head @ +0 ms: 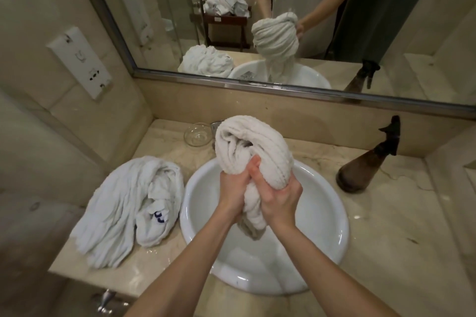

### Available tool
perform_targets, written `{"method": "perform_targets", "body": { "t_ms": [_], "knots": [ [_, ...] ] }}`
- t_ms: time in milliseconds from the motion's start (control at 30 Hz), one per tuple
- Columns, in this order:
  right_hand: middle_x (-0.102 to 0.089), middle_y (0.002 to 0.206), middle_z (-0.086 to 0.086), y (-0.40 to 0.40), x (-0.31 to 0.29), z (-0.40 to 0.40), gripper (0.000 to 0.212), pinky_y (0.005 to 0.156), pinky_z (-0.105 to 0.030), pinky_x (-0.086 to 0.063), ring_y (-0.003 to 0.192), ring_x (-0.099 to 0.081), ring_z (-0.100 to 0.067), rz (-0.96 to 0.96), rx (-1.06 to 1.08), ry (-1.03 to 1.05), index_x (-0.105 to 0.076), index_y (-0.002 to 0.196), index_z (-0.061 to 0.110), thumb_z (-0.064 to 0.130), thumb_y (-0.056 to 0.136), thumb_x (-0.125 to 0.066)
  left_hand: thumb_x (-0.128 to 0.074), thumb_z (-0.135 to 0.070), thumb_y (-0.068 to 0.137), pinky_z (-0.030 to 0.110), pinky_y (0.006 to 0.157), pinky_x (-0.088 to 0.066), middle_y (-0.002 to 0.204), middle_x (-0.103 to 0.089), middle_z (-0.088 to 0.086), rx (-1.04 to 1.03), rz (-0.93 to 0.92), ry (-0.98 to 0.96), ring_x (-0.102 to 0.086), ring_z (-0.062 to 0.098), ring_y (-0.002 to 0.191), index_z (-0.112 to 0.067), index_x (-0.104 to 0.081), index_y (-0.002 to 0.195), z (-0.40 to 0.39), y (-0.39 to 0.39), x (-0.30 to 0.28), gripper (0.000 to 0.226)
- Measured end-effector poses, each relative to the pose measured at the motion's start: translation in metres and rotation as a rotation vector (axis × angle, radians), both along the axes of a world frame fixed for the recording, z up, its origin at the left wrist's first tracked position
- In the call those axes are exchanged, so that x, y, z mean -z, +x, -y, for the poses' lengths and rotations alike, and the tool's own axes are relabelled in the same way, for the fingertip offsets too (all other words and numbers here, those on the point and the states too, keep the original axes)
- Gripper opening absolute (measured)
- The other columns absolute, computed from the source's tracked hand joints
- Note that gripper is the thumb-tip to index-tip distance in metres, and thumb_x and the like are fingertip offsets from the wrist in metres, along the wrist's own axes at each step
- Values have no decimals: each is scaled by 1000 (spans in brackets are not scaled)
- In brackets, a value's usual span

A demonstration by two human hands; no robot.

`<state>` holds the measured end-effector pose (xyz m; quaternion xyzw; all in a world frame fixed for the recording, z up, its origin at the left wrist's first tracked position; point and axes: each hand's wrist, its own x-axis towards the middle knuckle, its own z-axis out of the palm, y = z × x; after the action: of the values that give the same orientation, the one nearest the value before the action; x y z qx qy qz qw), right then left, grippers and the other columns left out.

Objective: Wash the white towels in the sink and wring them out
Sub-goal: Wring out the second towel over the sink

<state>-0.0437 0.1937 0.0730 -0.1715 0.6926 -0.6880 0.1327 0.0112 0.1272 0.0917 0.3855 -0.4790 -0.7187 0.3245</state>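
White towel (253, 147), twisted and bunched, is held above the white sink basin (327, 216), its upper loop toward 12 o'clock. Its lower twist is gripped by the left hand (233, 189) and the right hand (279, 197), both clenched round it, touching. A second white towel (128, 203) with a blue mark is heaped on the marble counter (386, 252) at 9 o'clock of the basin. A brown spray bottle (371, 162) stands at 2 o'clock, a glass dish (198, 134) at 11 o'clock.
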Motion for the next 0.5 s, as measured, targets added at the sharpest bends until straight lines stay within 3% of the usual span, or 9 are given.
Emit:
{"method": "perform_targets", "body": {
  "t_ms": [167, 367, 500],
  "knots": [
    [-77, 90, 4, 1, 7, 2, 55, 77, -35, -61, 86, -74, -7, 11, -6, 33, -74, 96, 12, 54, 64, -85, -76, -31, 84, 32, 80, -56, 94, -78, -5, -51, 30, 77, -73, 11, 92, -24, -72, 93, 0, 2, 9, 12],
    [-77, 98, 5, 7, 9, -1, 52, 85, -41, -61, 95, -73, -9, 76, -87, 33, -72, 106, 16, 48, 67, -87, -82, -50, 68, 39, 84, -58, 96, -78, 2, -70, 52, 160, -74, 19, 94, -17, -73, 102, -6, 9, 11, 48],
    [-73, 115, 8, -5, 6, -13, 61, 96, -41, -56, 110, -68, -10, 106, -417, 66, -60, 124, 25, 38, 69, -85, -81, -45, 68, 41, 89, -57, 102, -77, 4, -111, 3, 202, -73, 20, 97, -13, -71, 108, -4, 14, 9, 52]
  ]
}}
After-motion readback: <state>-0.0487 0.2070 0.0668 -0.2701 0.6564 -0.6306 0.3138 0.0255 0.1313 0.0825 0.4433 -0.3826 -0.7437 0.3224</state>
